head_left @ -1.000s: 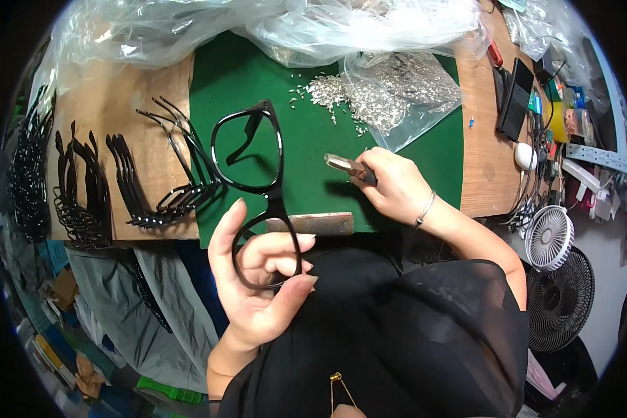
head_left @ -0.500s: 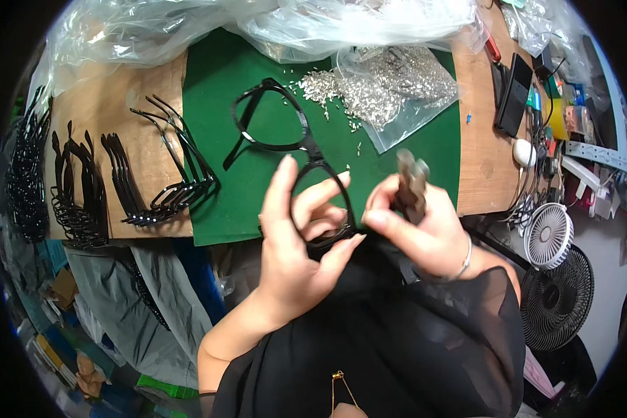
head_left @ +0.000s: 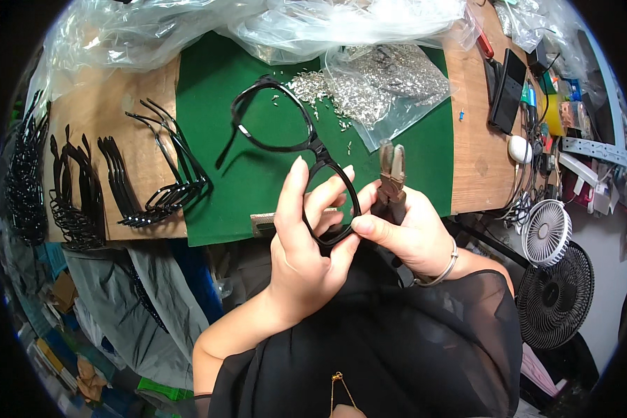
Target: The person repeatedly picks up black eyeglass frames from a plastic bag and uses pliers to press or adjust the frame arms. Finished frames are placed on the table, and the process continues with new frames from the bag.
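Change noted: the right hand (head_left: 414, 237), seen a second ago over the surface with the tool pointing left, has come in to meet the left hand (head_left: 306, 254). The black glasses frame (head_left: 318, 148) has shifted right and turned. In the inspector's judgement, frame and tool now share one working zone, though the tool is not applied to the frame.

Grip: the left hand is closed on the near rim of the frame, thumb below and fingers around it. The right hand is wrapped around the handles of the pliers (head_left: 391, 181), whose head points toward the far edge of the surface; whether the plier jaws are parted cannot be told. The right thumb is at the frame's near rim, apparently in contact.

Location: the frame is held aloft at the near edge of the surface, its far rim over the green mat (head_left: 223, 209). One temple extends toward the left edge. More black frames (head_left: 167, 202) lie near the near left corner. A clear bag of small metallic pieces (head_left: 397, 83) lies toward the far edge, with loose pieces (head_left: 309, 86) spilled beside it.

Markings: no brand, label or lettering is legible on frame or pliers.
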Motion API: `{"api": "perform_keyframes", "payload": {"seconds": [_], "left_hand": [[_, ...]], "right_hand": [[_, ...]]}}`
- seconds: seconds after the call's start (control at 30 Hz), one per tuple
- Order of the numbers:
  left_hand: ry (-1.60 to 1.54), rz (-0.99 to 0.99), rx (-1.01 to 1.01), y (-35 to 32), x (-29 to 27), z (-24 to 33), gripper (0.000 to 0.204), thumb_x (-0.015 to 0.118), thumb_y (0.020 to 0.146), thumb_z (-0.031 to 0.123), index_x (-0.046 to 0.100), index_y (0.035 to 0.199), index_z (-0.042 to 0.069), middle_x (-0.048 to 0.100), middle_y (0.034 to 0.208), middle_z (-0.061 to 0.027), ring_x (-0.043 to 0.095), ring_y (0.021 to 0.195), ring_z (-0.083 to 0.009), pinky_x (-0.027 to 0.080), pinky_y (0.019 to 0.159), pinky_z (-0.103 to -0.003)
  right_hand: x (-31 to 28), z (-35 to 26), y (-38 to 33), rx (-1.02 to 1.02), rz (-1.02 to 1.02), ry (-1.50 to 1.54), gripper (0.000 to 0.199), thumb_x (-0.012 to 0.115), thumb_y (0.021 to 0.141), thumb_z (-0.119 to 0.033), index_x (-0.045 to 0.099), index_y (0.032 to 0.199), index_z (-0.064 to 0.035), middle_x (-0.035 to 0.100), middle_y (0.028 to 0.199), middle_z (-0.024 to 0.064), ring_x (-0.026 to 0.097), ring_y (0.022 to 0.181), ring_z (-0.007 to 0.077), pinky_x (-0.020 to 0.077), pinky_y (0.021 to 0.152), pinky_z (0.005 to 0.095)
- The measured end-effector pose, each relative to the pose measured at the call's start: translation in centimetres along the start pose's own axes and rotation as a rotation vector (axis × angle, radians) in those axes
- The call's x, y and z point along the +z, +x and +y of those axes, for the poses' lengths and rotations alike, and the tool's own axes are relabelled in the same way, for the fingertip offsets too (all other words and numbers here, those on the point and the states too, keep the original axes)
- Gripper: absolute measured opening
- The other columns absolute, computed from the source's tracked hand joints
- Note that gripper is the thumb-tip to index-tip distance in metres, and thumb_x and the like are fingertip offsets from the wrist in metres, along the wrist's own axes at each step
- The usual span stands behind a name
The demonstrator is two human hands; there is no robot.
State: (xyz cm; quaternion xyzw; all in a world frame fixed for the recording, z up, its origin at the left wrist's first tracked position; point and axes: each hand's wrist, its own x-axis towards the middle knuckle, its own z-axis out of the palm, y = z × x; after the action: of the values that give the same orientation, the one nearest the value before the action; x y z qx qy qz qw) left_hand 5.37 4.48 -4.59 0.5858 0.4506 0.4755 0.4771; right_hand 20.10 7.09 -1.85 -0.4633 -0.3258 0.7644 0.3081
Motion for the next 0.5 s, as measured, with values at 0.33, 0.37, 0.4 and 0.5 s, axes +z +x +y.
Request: {"api": "perform_keyframes", "payload": {"seconds": [0.33,0.37,0.4,0.5], "left_hand": [[-0.219,-0.123,-0.16,-1.0,-3.8,2.2,0.088,0.06,0.07,-0.014,0.0,0.133,0.0,0.045,0.12,-0.0217,0.057,0.091,-0.0164,0.048,0.077,-0.024],[-0.239,-0.119,-0.185,-1.0,-4.1,2.3,0.088,0.059,0.071,-0.014,-0.001,0.133,0.0,0.045,0.121,-0.0219,0.057,0.09,-0.0162,0.048,0.077,-0.024],[-0.275,-0.129,-0.209,-1.0,-4.0,2.3,0.087,0.059,0.071,-0.014,-0.001,0.133,0.0,0.044,0.121,-0.0221,0.058,0.088,-0.016,0.047,0.077,-0.024],[-0.344,-0.14,-0.204,-1.0,-3.9,2.3,0.085,0.055,0.074,-0.014,-0.004,0.133,0.002,0.04,0.124,-0.0245,0.059,0.093,-0.0204,0.046,0.082,-0.028]], "right_hand": [[-1.7,-2.6,-0.7,0.017,-0.335,-0.736,0.022,0.062,0.079,-0.02,0.055,0.089,-0.0015,0.059,0.077,0.01,0.058,0.07,0.0182,0.0457,0.065,0.0301],[-1.6,-2.5,-0.5,-0.004,-0.404,-0.822,0.026,0.059,0.08,-0.025,0.055,0.089,-0.0005,0.06,0.078,0.016,0.06,0.073,0.0283,0.0466,0.065,0.0345],[-1.5,-2.2,-0.6,0.007,-0.465,-0.872,0.026,0.058,0.081,-0.024,0.054,0.089,0.0003,0.059,0.08,0.0143,0.059,0.073,0.0263,0.0463,0.065,0.0333],[-0.5,-2.6,-0.2,-0.035,-0.53,-0.969,0.032,0.055,0.082,-0.029,0.052,0.087,0.0018,0.058,0.079,0.0196,0.058,0.075,0.0352,0.0459,0.066,0.0401]]}}
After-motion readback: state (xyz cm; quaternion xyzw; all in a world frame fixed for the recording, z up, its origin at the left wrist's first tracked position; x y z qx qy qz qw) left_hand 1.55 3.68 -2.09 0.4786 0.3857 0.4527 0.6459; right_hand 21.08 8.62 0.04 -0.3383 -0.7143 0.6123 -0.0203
